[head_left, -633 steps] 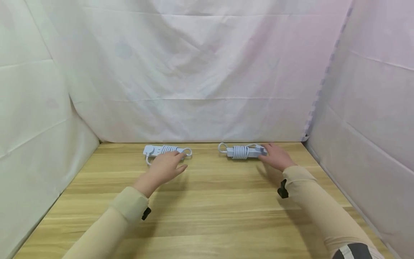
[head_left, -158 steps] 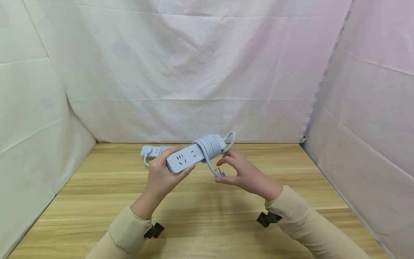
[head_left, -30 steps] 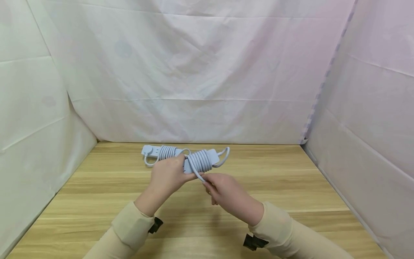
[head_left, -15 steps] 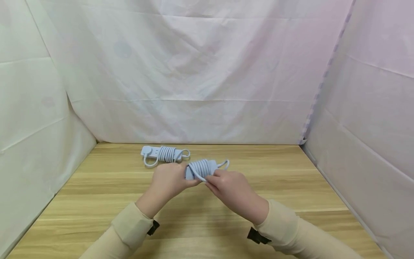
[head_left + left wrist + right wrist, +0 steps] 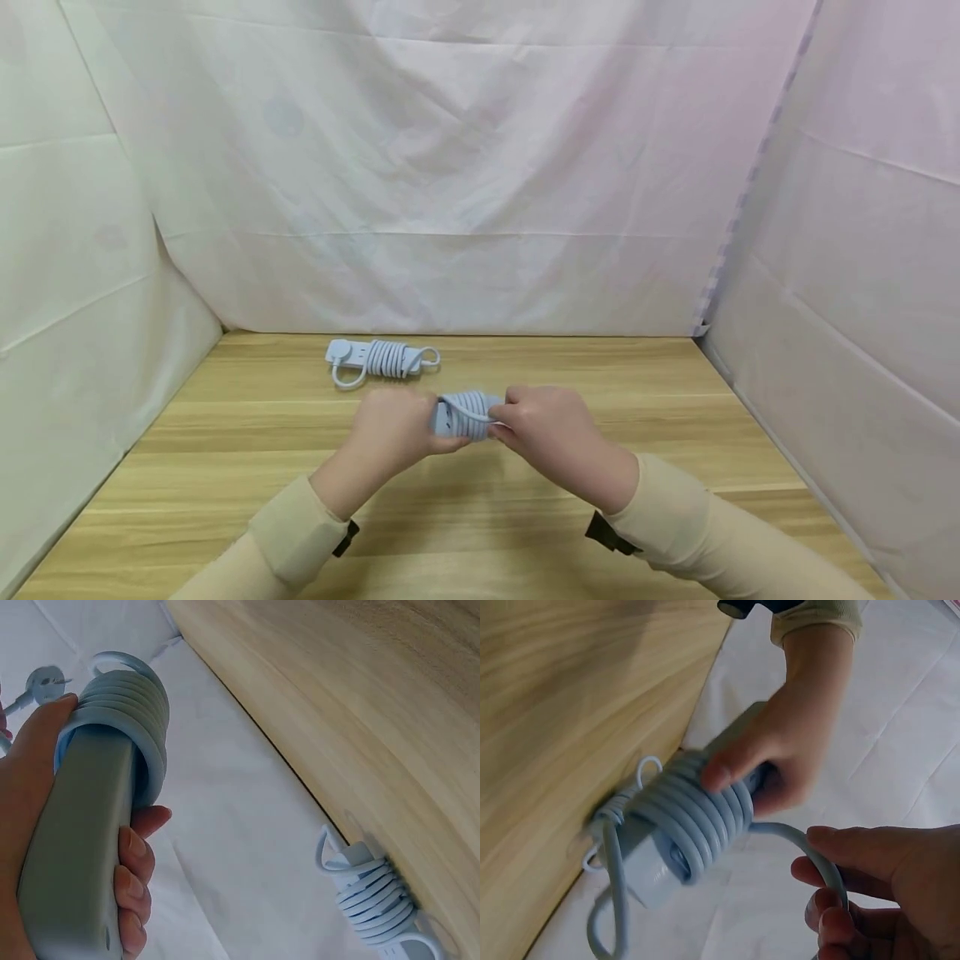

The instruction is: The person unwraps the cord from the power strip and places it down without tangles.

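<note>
Above the middle of the table, the left hand grips one end of a pale blue power strip with its cord wound round it in several turns. In the left wrist view, the left fingers curl round the strip's body. The right hand holds the cord's loose length; in the right wrist view, that hand pinches the cord between thumb and fingers. The plug shows in the left wrist view, near the right hand.
A second power strip, its cord wound round it and its plug seated in one end, lies at the back left of the wooden table. White cloth hangs behind the table and at both sides.
Both hands and the held strip have come lower, nearer the table's front. The right hand has moved a little to the right with the cord, which now crosses the wound turns more levelly.
</note>
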`<state>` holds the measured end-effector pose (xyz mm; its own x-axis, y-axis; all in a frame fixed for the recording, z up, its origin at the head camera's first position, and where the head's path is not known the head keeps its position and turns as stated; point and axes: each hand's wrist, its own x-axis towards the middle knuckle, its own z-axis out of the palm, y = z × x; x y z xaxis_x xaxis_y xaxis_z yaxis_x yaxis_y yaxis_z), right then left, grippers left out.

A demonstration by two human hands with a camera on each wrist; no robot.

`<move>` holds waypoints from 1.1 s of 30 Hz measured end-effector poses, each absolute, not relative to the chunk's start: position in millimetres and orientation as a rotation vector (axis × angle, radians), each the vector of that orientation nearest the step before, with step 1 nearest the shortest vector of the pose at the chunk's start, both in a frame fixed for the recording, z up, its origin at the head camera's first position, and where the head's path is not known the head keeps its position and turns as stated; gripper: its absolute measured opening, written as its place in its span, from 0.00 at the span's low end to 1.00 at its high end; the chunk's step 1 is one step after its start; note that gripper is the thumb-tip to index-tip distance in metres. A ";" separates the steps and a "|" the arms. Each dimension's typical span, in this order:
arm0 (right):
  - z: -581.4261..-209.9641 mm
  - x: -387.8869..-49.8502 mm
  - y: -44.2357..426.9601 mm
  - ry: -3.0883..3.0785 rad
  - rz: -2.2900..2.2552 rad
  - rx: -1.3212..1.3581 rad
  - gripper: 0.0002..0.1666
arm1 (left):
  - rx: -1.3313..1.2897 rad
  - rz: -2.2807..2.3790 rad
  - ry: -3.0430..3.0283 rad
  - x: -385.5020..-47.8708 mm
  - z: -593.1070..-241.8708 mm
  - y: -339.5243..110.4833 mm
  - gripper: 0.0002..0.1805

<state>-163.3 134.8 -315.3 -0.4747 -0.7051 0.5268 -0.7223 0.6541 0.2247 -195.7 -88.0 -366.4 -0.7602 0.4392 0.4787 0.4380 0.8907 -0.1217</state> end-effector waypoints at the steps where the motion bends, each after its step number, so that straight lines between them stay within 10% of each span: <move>1: -312.9 -164.1 135.8 -2.290 0.044 1.105 0.08 | -0.638 0.010 -2.566 -194.2 -364.7 -87.9 0.35; 33: -312.7 -218.3 177.9 -2.396 0.623 1.389 0.04 | -0.883 -0.240 -2.549 -167.4 -344.6 -97.0 0.33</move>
